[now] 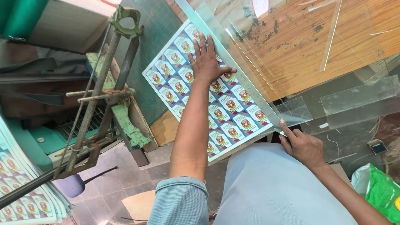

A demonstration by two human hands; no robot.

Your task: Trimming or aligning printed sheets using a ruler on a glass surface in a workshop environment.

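Two hands work one printed sheet [216, 104] on the desk [291, 54]. Nearest, the right hand [304, 146] pinches the near end of a clear ruler [250, 89]. Farther off, the left hand [206, 62] lies flat and spread, pinning ruler and sheet. Firm, even pressure should stop the ruler slipping along the sheet's edge.

I see my left hand [207, 63] stretched far forward, palm down, fingers spread flat. My right hand [303, 146] stays close to my body, index finger extended, the others loosely curled.
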